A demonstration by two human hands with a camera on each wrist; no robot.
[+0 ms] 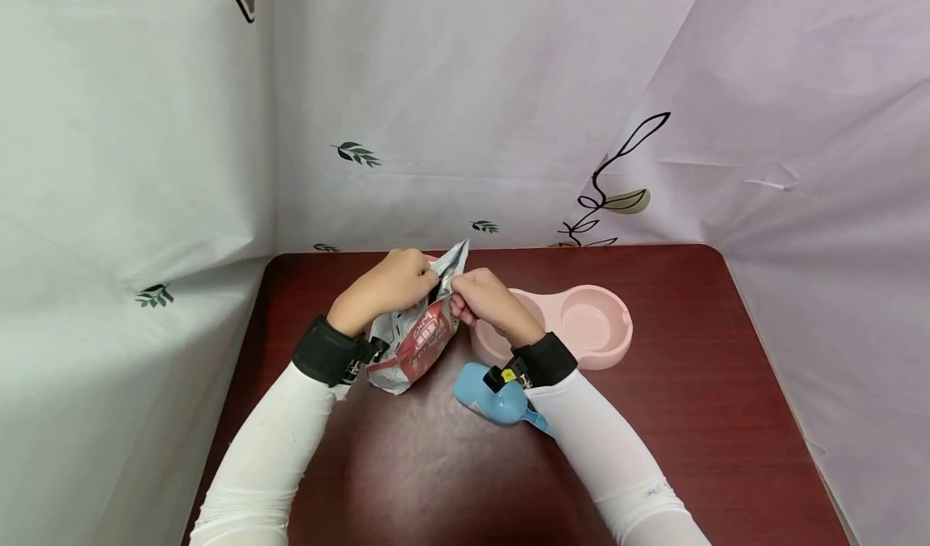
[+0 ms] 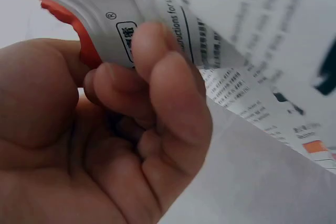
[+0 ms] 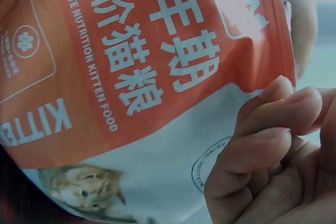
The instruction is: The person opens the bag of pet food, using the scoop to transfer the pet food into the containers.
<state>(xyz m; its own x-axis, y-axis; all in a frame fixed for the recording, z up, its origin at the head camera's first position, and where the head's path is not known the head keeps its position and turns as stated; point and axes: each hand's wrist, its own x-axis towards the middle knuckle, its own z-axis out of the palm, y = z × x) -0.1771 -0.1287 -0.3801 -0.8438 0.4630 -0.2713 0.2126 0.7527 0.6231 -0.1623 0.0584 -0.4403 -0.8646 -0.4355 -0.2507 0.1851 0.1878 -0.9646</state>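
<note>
A bag of kitten food [image 1: 424, 338], red and silver-white, stands tilted toward the back left of the table. In the right wrist view its printed front [image 3: 147, 61] shows a kitten picture and large lettering. My left hand [image 1: 395, 282] pinches one side of the bag's top edge; curled fingers and thumb grip it in the left wrist view. My right hand [image 1: 488, 296] pinches the other side of the same edge, its fingers [image 3: 252, 153] curled against the bag. A dark gap shows between the two hands at the top. The bag's contents are hidden.
A pink double pet bowl [image 1: 587, 325] stands right of the bag, partly behind my right hand. In front of it lies a blue scoop [image 1: 494, 394], its handle running under my right forearm. The dark red table [image 1: 697, 417] meets white patterned cloth [image 1: 465, 110] behind.
</note>
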